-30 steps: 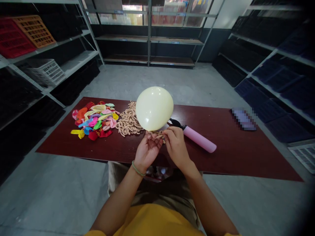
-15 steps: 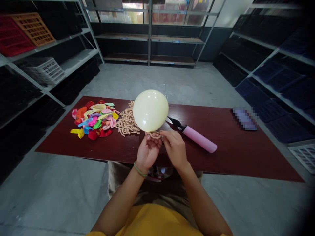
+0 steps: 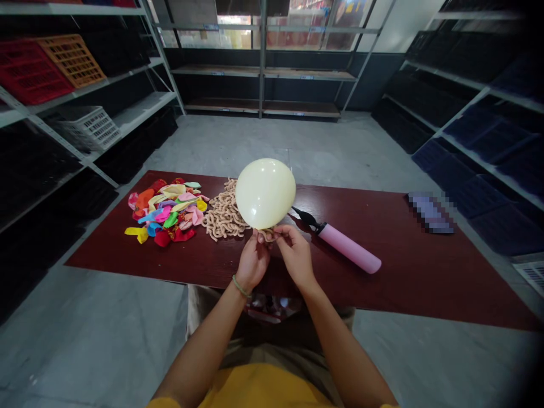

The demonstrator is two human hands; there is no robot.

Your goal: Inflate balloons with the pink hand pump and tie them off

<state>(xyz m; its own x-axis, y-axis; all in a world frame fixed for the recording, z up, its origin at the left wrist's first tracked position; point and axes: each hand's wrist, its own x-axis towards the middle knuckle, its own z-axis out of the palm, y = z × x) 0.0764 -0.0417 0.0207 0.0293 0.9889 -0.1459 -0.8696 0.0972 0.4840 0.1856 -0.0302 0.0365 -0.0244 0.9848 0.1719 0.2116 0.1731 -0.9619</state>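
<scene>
An inflated pale yellow balloon (image 3: 266,192) rises above the table, its neck down at my fingertips. My left hand (image 3: 254,260) is closed at the balloon's neck, under its left side. Just to the right, my right hand (image 3: 295,252) pinches a tan twisted strand (image 3: 267,233) that runs between both hands below the balloon. The fingers partly hide the neck and the strand. A pile of similar tan strands (image 3: 225,215) lies left of the balloon. Right of my hands is a pink hand pump (image 3: 351,248) with a black nozzle.
Uninflated balloons (image 3: 168,212) in many colours lie heaped on the left of the dark red table (image 3: 425,266). A blurred flat object (image 3: 431,212) rests at the right. Shelves with crates (image 3: 70,59) stand beyond both sides.
The view has shifted slightly, so the table sits lower. My left fingers have curled in closer at the neck, and my right hand has turned a little, still holding the strand.
</scene>
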